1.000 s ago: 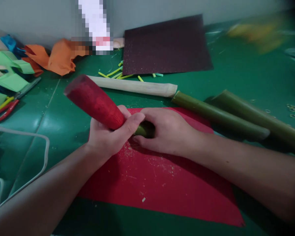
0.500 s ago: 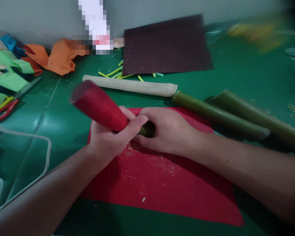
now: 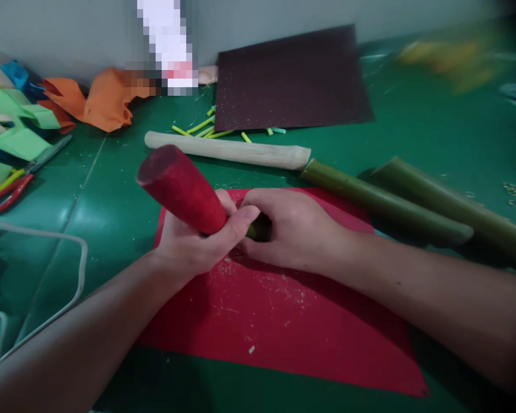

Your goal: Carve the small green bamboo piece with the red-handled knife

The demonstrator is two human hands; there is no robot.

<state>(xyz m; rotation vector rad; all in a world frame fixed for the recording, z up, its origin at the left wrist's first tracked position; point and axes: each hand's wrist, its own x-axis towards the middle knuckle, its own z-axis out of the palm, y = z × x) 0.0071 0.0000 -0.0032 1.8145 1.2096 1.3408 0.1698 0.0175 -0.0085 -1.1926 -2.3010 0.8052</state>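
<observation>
My left hand (image 3: 198, 246) is wrapped round a red cylinder (image 3: 183, 189), whose wide end tilts up and to the left. Beside it, my right hand (image 3: 292, 229) has its fingers closed round a dark green piece (image 3: 260, 228), seen only in the gap between the hands. Whether the red and green parts are joined is hidden by my fingers. Both hands are over a red sheet (image 3: 292, 338) strewn with fine pale shavings.
Beyond the hands lie a pale bamboo length (image 3: 227, 152) and green bamboo tubes (image 3: 382, 201). A dark sheet (image 3: 292, 80) is at the back. Red-handled scissors (image 3: 8, 192), orange cloth (image 3: 107, 100), green pieces (image 3: 19, 140) and a white cord (image 3: 83, 264) are on the left.
The wide end of the red cylinder has swung slightly to the right and down, with my left hand shifting a little right. My right hand is almost unmoved.
</observation>
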